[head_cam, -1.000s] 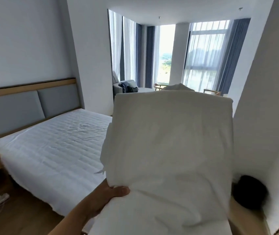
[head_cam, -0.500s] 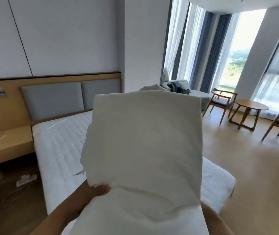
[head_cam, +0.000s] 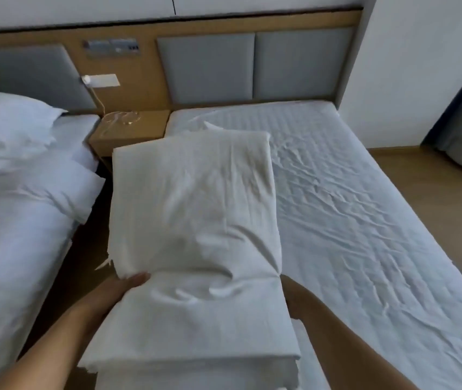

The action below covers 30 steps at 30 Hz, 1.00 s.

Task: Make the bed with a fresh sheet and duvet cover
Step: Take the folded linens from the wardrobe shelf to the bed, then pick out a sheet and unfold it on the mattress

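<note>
Carries a stack of folded white linen (head_cam: 196,206) between both hands, over the left edge of the bed. Grips its left side with the left hand (head_cam: 123,287): thumb curled over the top, fingers hidden underneath. Slips the right hand (head_cam: 294,299) under the right side and touches the cloth there; cannot tell whether those fingers curl or lie flat, since the linen covers them.

Shows the linen in two parts: a flat, squared fold nearest, between the forearms, and a thicker, creased bundle lying on it beyond the hands, ragged at the corner just past the left thumb.

Right of the right hand and running away from it, finds the bed (head_cam: 364,220), covered only by a wrinkled quilted white pad. Left of the left hand, across a dark gap, sees a second bed (head_cam: 13,235) with rumpled white bedding and a pillow (head_cam: 7,122). Straight beyond the stack, between the two beds, makes out a wooden nightstand (head_cam: 145,133) with a coiled cable (head_cam: 123,119) on it. Farthest off, meets the headboard (head_cam: 252,66), wood with grey padded panels.
</note>
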### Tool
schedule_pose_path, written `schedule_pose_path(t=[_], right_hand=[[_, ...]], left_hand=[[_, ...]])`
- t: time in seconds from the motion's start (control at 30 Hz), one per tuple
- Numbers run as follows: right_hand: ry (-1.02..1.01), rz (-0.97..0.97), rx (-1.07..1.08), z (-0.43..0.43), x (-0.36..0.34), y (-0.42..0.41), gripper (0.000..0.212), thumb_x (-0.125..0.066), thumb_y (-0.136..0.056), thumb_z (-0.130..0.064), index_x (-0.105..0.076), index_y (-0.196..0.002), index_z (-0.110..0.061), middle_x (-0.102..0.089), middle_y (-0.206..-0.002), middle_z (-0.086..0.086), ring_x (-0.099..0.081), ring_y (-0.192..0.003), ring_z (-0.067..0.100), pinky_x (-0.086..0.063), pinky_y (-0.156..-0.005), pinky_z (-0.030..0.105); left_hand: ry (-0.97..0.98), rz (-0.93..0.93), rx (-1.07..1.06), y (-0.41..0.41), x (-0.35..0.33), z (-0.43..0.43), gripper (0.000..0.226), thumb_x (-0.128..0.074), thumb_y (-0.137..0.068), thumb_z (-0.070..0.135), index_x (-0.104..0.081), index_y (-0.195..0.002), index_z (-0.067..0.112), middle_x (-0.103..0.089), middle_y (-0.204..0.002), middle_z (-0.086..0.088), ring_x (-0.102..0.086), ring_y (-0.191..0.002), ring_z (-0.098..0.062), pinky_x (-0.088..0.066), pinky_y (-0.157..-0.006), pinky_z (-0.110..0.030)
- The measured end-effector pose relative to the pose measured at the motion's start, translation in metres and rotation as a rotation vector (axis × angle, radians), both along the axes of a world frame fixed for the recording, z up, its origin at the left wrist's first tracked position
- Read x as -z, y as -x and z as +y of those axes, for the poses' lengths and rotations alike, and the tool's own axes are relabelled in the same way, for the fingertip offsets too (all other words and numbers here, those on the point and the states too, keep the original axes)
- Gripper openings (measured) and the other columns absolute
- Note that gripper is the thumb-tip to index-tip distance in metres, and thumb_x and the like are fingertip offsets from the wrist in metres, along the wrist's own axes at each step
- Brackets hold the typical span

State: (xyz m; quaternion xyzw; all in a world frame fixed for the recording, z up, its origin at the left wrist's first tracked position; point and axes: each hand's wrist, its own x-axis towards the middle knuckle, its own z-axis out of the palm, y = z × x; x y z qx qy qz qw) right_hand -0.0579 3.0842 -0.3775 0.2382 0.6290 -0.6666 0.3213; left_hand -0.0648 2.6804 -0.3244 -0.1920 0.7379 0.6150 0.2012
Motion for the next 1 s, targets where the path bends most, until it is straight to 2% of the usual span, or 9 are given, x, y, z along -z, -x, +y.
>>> schedule_pose_path(t=[0.1, 0.17, 0.23, 0.3, 0.37, 0.47, 0.6, 0.77, 1.0], right_hand=[[0.057, -0.074, 0.038, -0.001, 0.049, 0.009, 0.047, -0.052, -0.104, -0.036, -0.055, -0.141, -0.007, -0.064, -0.124, 0.009, -0.062, -0.111, 0.031, -0.047, -0.104, 0.045], [-0.133, -0.126, 0.225, 0.002, 0.077, 0.008, 0.044, -0.044, -0.106, -0.041, -0.056, -0.142, -0.018, -0.06, -0.133, 0.009, -0.057, -0.123, 0.033, -0.041, -0.111, 0.043], [-0.196, -0.032, 0.29, 0.017, 0.084, 0.011, 0.026, -0.051, -0.097, -0.034, -0.076, -0.104, -0.037, -0.068, -0.101, -0.004, -0.062, -0.099, 0.033, -0.049, -0.092, 0.036], [-0.241, 0.05, 0.257, 0.038, 0.071, 0.019, 0.026, -0.053, -0.084, -0.037, -0.063, -0.06, -0.033, -0.058, -0.066, -0.011, -0.05, -0.073, 0.026, -0.039, -0.062, 0.03], [-0.155, -0.012, 0.226, 0.056, 0.052, 0.025, 0.036, -0.057, -0.09, -0.058, -0.067, -0.077, -0.026, -0.069, -0.08, -0.003, -0.064, -0.083, 0.024, -0.047, -0.066, 0.031], [0.062, -0.102, 0.034, 0.08, 0.028, 0.025, 0.072, -0.067, -0.072, -0.081, -0.074, -0.11, -0.02, -0.076, -0.108, 0.005, -0.072, -0.105, 0.026, -0.053, -0.099, 0.042], [0.0, -0.154, -0.073, 0.091, 0.002, 0.012, 0.076, -0.096, -0.055, -0.049, -0.072, -0.114, -0.007, -0.078, -0.101, 0.009, -0.074, -0.096, 0.029, -0.055, -0.097, 0.045], [0.092, -0.058, 0.055, 0.098, -0.069, 0.009, 0.056, -0.086, -0.068, -0.023, -0.07, -0.118, -0.005, -0.076, -0.107, 0.016, -0.074, -0.098, 0.034, -0.058, -0.089, 0.046], [-0.072, 0.267, 0.171, 0.12, -0.184, -0.011, 0.04, -0.083, -0.073, -0.016, -0.074, -0.111, -0.006, -0.075, -0.106, 0.019, -0.073, -0.097, 0.039, -0.056, -0.09, 0.058]], left_hand=[[0.061, -0.296, -0.015, -0.008, 0.048, 0.033, 0.09, -0.099, -0.053, 0.047, -0.056, -0.128, 0.024, -0.072, -0.117, -0.003, -0.07, -0.106, -0.024, -0.057, -0.087, -0.039], [0.099, -0.378, -0.087, -0.016, 0.072, 0.072, 0.103, -0.101, -0.041, 0.05, -0.048, -0.127, 0.025, -0.07, -0.114, -0.003, -0.068, -0.102, -0.025, -0.055, -0.083, -0.038], [0.127, -0.331, -0.164, -0.013, 0.084, 0.1, 0.116, -0.1, -0.033, 0.056, -0.051, -0.131, 0.02, -0.071, -0.116, -0.004, -0.069, -0.103, -0.026, -0.056, -0.088, -0.041], [0.271, -0.277, -0.198, -0.003, 0.08, 0.113, 0.133, -0.097, -0.026, 0.065, -0.048, -0.14, 0.019, -0.062, -0.132, -0.006, -0.062, -0.117, -0.03, -0.05, -0.102, -0.05], [0.444, -0.285, -0.225, 0.003, 0.07, 0.123, 0.145, -0.092, -0.019, 0.075, -0.043, -0.145, 0.02, -0.051, -0.141, -0.009, -0.054, -0.124, -0.035, -0.045, -0.107, -0.054], [0.581, -0.26, -0.244, -0.005, 0.053, 0.143, 0.149, -0.084, -0.014, 0.085, -0.042, -0.14, 0.017, -0.052, -0.136, -0.011, -0.056, -0.119, -0.037, -0.049, -0.102, -0.054], [0.545, -0.259, -0.213, -0.017, 0.029, 0.158, 0.138, -0.087, -0.022, 0.082, -0.043, -0.131, 0.011, -0.058, -0.128, -0.012, -0.06, -0.111, -0.035, -0.054, -0.095, -0.048], [0.11, -0.337, -0.085, -0.021, 0.002, 0.169, 0.081, -0.1, -0.044, 0.041, -0.069, -0.111, 0.008, -0.078, -0.094, -0.008, -0.075, -0.084, -0.027, -0.056, -0.065, -0.03], [-0.264, -0.206, 0.097, -0.007, -0.039, 0.22, 0.043, -0.08, -0.077, 0.002, -0.067, -0.118, 0.006, -0.076, -0.104, -0.016, -0.075, -0.089, -0.033, -0.061, -0.064, -0.04]])
